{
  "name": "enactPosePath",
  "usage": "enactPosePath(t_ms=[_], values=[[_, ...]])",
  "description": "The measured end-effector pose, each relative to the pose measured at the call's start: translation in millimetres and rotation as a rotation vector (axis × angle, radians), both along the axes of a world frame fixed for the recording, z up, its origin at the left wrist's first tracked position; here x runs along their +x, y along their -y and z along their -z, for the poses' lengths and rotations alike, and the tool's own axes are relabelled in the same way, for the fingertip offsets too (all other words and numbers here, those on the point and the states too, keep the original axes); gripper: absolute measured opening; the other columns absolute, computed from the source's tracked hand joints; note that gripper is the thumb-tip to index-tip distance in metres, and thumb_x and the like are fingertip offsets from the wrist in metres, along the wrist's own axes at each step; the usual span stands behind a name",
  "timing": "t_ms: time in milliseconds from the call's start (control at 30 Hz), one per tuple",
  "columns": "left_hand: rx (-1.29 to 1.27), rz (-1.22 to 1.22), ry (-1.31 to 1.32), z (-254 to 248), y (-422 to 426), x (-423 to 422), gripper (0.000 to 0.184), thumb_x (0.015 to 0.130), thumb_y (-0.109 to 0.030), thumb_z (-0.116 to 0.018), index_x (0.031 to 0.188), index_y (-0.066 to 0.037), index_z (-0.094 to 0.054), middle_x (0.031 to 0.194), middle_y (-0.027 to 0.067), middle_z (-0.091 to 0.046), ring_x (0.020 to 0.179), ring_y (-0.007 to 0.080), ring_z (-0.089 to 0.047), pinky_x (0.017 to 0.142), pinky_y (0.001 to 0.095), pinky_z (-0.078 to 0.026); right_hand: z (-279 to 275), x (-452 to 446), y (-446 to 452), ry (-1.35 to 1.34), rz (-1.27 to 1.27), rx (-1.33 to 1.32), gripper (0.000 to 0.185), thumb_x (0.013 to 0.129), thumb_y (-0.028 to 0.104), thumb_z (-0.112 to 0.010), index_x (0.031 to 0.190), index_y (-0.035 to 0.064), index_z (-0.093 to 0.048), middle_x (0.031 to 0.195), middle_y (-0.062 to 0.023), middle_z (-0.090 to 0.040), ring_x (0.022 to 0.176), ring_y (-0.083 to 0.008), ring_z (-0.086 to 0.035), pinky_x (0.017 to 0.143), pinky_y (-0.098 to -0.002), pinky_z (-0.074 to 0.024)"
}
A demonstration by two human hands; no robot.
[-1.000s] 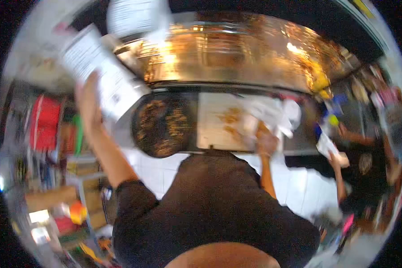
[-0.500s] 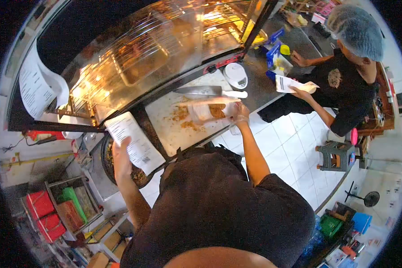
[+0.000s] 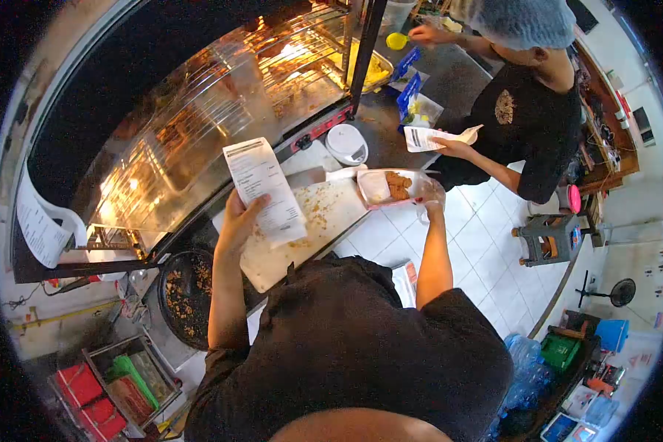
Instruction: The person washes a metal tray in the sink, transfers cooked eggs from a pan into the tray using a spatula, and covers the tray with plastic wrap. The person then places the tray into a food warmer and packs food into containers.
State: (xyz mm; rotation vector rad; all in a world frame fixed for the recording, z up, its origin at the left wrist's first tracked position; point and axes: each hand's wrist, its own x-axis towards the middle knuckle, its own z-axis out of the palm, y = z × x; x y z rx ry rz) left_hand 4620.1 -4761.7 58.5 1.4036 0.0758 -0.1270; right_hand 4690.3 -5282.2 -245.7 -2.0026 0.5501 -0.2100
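Note:
My left hand (image 3: 236, 221) grips a long printed receipt (image 3: 261, 177), thumb across its face, above the crumb-strewn white cutting board (image 3: 276, 265). On the right, my right hand (image 3: 432, 197), in what looks like a clear glove, holds the side of an open paper food box (image 3: 370, 205). Inside the box are brown fried pieces (image 3: 398, 186) and a white item (image 3: 376, 187) whose kind I cannot make out. Behind the box's edge lies a knife, its white handle (image 3: 342, 174) partly showing. A round white kitchen scale (image 3: 345, 144) stands beyond it.
A lit glass display cabinet with wire racks (image 3: 236, 96) runs along the back left. A black round pan with crumbs (image 3: 184, 295) is at left. At right a co-worker in a hairnet (image 3: 523, 110) holds a paper and a yellow scoop (image 3: 396, 41). A grey stool (image 3: 549, 239) stands on the tiles.
The receipt has been lifted and moved right over the cutting board in my left hand. My right hand has carried the box right, off the board's middle. The co-worker's scoop hand has risen.

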Motion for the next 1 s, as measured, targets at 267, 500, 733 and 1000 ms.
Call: enactPosePath(t_ms=[267, 500, 733, 1000], values=[[-0.144, -0.017, -0.149, 9, 42, 5, 0.029, 0.084, -0.005, -0.064, 0.112, 0.0, -0.056, 0.107, 0.0086, -0.064, 0.094, 0.0159, -0.061, 0.082, 0.031, -0.05, -88, 50, -65, 0.119, 0.113, -0.384, 0.05, 0.083, 0.03, -0.06, 0.115, -0.0081, -0.051, 0.11, -0.0244, -0.058, 0.101, -0.0356, -0.058, 0.091, -0.0382, -0.0453], [-0.006, 0.058, -0.185, 44, 95, 20, 0.029, 0.083, -0.011, -0.067, 0.108, 0.002, -0.059, 0.099, 0.007, -0.065, 0.092, 0.0157, -0.061, 0.081, 0.0306, -0.049, -156, 1, -199, 0.619, -0.142, 0.917, 0.048, 0.087, 0.033, -0.061, 0.12, -0.0015, -0.05, 0.106, -0.0092, -0.058, 0.094, -0.0195, -0.056, 0.086, -0.0325, -0.0443], [0.447, 0.19, 0.083, 53, 147, 59, 0.041, 0.079, -0.032, -0.072, 0.105, -0.004, -0.057, 0.096, 0.0078, -0.062, 0.088, 0.0171, -0.057, 0.078, 0.0318, -0.047, -221, 41, -201, 0.057, -0.504, 0.371, 0.039, 0.083, 0.026, -0.067, 0.109, -0.0021, -0.056, 0.096, -0.0079, -0.062, 0.084, -0.015, -0.059, 0.075, -0.0277, -0.0486], [0.894, -0.098, 0.815, 14, 213, 156, 0.059, 0.068, -0.035, -0.075, 0.112, -0.004, -0.051, 0.113, 0.0171, -0.052, 0.108, 0.0342, -0.048, 0.094, 0.044, -0.038, -243, 175, -114, -0.009, -0.565, -0.293, 0.036, 0.08, 0.04, -0.062, 0.091, 0.0053, -0.067, 0.087, -0.0151, -0.067, 0.08, -0.0293, -0.063, 0.07, -0.038, -0.0472]])
